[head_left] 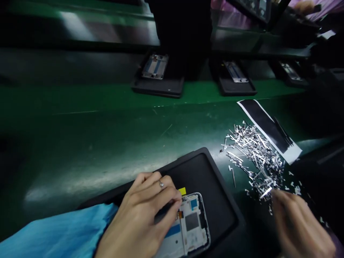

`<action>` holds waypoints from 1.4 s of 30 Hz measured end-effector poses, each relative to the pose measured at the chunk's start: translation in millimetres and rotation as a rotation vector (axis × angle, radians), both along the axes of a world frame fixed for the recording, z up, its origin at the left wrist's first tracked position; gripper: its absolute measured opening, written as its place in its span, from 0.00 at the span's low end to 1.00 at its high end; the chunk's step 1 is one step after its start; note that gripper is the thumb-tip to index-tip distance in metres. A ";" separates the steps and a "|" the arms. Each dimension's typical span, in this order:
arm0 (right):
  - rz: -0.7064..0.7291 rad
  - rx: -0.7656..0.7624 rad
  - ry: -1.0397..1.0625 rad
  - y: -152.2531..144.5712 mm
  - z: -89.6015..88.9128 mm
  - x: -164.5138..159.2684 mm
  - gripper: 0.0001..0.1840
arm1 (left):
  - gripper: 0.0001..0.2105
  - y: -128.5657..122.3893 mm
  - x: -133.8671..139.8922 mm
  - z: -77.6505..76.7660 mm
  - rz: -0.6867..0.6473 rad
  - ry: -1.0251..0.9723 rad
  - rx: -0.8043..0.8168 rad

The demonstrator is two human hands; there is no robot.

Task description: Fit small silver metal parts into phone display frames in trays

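My left hand (150, 211), a ring on one finger, rests over a phone frame (192, 220) in a black tray (219, 190). Its thumb and index fingertip are pinched together at the frame's upper edge, beside a yellow tab (182, 191). Whatever lies between those fingertips is hidden. On the frame I see blue patches and a grey square. To the right, my right hand (301, 222), blurred, is closed with its fingertips on a small white strip (266, 192) at the lower edge of a heap of thin strips (255, 154).
Beyond the heap lies a black sheet with white borders (268, 125), dark thin strips on its right end. Along the green ledge stand trays with phone frames: one tray (158, 89), a second (238, 89) and a third (295, 82). A person's hand (303, 7) shows at top right.
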State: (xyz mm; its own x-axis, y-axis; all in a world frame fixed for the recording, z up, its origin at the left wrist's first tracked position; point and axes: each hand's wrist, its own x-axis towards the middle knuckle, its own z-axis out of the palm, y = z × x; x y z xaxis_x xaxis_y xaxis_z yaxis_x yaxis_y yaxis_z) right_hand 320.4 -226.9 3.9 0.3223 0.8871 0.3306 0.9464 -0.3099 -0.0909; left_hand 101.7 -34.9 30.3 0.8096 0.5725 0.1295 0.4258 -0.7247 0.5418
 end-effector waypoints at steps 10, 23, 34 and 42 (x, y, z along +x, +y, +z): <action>0.750 0.054 -0.101 78.1 15.7 -81.1 0.18 | 0.10 -5.6 -1.8 -6.2 0.006 -0.062 0.098; 0.831 -0.032 -0.208 80.1 13.9 -82.1 0.16 | 0.12 -9.5 -1.8 -9.5 0.060 -0.082 -0.031; 0.772 0.053 -0.236 83.5 9.4 -86.9 0.20 | 0.14 -11.3 -9.3 -13.4 0.045 -0.053 -0.064; 0.745 0.034 -0.258 81.6 9.8 -90.8 0.19 | 0.15 -14.6 -3.6 -16.4 0.094 -0.078 -0.067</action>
